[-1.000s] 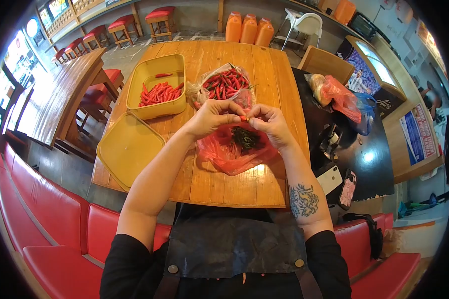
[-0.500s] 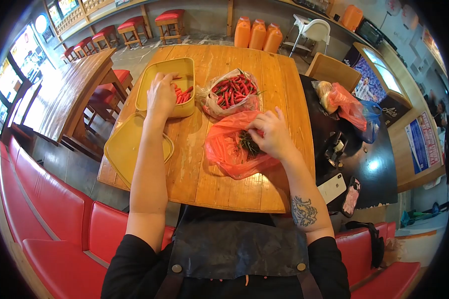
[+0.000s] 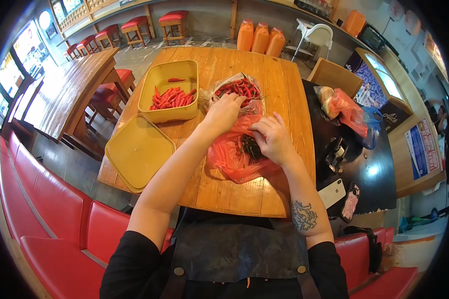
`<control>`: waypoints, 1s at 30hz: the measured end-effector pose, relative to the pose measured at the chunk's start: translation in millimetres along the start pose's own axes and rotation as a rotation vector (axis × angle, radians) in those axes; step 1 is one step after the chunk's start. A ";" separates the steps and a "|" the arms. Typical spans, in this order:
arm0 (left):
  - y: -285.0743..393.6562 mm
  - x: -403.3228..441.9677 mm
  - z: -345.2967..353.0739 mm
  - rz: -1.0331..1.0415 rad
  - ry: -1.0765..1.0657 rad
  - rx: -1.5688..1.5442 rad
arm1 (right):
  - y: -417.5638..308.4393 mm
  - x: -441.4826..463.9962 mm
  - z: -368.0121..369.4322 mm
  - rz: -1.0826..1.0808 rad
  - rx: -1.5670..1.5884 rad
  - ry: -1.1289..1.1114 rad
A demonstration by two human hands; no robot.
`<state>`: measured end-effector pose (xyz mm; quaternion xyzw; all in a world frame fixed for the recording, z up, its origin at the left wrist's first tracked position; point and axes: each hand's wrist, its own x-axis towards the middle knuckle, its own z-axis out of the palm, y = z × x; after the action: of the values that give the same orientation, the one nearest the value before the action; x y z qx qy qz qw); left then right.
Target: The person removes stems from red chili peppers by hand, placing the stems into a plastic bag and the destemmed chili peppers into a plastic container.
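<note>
My left hand [image 3: 223, 115] reaches over a clear plastic bag of red chillies [image 3: 242, 87], fingers stretched out at the near side of the pile and partly hidden by the hand itself. My right hand [image 3: 274, 138] hovers above a red plastic bag [image 3: 224, 154] that holds green chilli stems [image 3: 250, 148]. Its thumb and forefinger are pinched together; anything between them is too small to make out. To the left, a yellow plastic tub [image 3: 170, 117] contains destemmed red chillies [image 3: 172, 98], one lying apart from the heap. Its yellow lid [image 3: 138, 152] lies in front of it.
Everything stands on a wooden table [image 3: 199, 192]. A black table [image 3: 371, 187] at the right carries a white phone [image 3: 332, 191], a pink patterned case [image 3: 350, 202] and filled plastic bags [image 3: 351, 114]. Orange jerrycans [image 3: 260, 36] and red stools [image 3: 173, 25] stand beyond.
My left hand has moved right from the yellow tub to the bag of chillies, uncovering the chillies in the tub. My right hand stays over the red bag.
</note>
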<state>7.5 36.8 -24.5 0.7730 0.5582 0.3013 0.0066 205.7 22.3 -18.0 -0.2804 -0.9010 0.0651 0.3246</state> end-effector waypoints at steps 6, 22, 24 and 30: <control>2.2 9.7 -1.7 -0.098 -0.029 -0.099 | 0.6 0.2 1.9 -0.012 0.016 0.004; -11.6 11.5 -9.3 -0.249 0.344 -0.511 | 0.6 2.9 0.6 -0.042 0.021 0.093; -7.4 8.7 -25.4 -0.187 0.503 -0.171 | 1.3 3.2 -1.3 -0.046 0.007 0.117; 23.4 -19.2 -56.4 -0.218 0.189 -0.369 | -14.0 9.3 -9.5 0.094 0.152 0.275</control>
<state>-2.9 -7.0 20.9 0.6622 0.5718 0.4671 0.1280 199.3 15.0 -1.3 -0.3033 -0.8265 0.1091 0.4615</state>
